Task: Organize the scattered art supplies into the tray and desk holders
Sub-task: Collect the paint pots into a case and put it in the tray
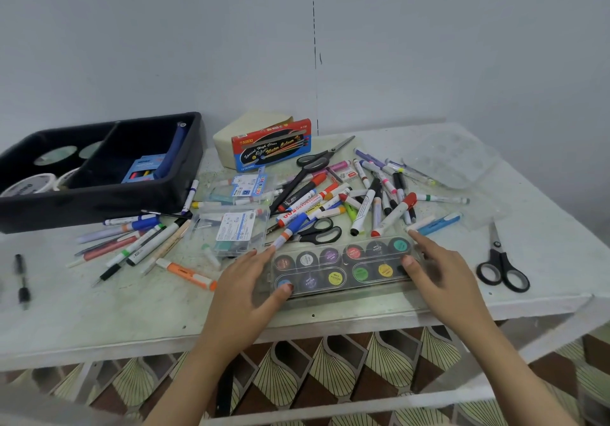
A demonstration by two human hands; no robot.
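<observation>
Gripping the clear poster paint case (343, 268) at both ends, you have it lying flat near the front edge of the white table (99, 320). Your left hand (251, 280) spans the left end, thumb on the near corner and fingers reaching along the far corner. Your right hand (439, 267) takes the right end, thumb pressed on the lid and index finger stretched to the far corner. Both hands are only partly closed, with the fingers fairly straight around the case. Two rows of round paint pots show through its lid.

Just behind the case lies a jumbled pile of markers (363, 201), with black-handled scissors (317, 230) tangled in it. Two clear pen packs (234, 227) sit to the left of that pile, and an orange highlighter (186, 273) lies just left of your left hand.

The black tray (99, 207) stands at the far left of the table, well apart from the case. It holds tape rolls (33, 184) in its left compartment and a blue box (142, 169) in its right one. A red water colour box (270, 148) leans beside the tray, against a cream object you cannot identify. Another pair of scissors (501, 267) lies alone to the right of your right hand.
</observation>
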